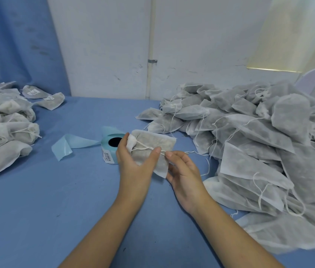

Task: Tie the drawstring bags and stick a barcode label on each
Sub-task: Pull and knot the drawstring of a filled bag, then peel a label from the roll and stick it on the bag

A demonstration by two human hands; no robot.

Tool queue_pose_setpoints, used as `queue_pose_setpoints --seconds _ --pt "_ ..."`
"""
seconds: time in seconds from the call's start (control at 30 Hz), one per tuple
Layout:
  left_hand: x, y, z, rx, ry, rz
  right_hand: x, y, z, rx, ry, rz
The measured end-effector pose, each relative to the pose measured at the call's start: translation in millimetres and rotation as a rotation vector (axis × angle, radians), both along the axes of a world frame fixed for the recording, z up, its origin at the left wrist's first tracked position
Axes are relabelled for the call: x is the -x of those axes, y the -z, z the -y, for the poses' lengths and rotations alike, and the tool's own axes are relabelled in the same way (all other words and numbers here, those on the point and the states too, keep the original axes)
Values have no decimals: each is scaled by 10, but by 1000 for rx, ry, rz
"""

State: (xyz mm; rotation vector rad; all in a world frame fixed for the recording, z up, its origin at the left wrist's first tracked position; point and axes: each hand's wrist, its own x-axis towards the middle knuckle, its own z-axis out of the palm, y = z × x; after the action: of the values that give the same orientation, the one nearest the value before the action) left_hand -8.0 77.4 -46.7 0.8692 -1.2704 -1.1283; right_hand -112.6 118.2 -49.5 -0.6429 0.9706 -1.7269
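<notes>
A small white non-woven drawstring bag is held above the blue table, its gathered neck pointing left. My left hand grips the bag around the neck end, thumb pressing on the string. My right hand pinches the white drawstring between thumb and forefinger, and the string runs taut across the bag. A roll of barcode labels on blue-green backing stands just left of my left hand, with a printed label showing on its side.
A large heap of loose bags with hanging strings fills the right side. Another pile of bags lies at the left, two labelled ones behind it. A strip of blue backing paper trails left from the roll.
</notes>
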Motion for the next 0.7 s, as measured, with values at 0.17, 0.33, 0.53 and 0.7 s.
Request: queue_pose_setpoints --seconds 0.17,0.33,0.53,0.7 --pt "40 -49 -7 -2 -124 -208 -33 9 -6 20 -28 -44" --pt "21 -78 15 -316 124 -480 -40 -13 -3 18 -53 -83" --pt "-297 -73 109 -295 -98 -303 -51 -6 132 -86 146 -348" --pt "-645 -36 243 -323 -239 -61 -158 49 366 -188 141 -751"
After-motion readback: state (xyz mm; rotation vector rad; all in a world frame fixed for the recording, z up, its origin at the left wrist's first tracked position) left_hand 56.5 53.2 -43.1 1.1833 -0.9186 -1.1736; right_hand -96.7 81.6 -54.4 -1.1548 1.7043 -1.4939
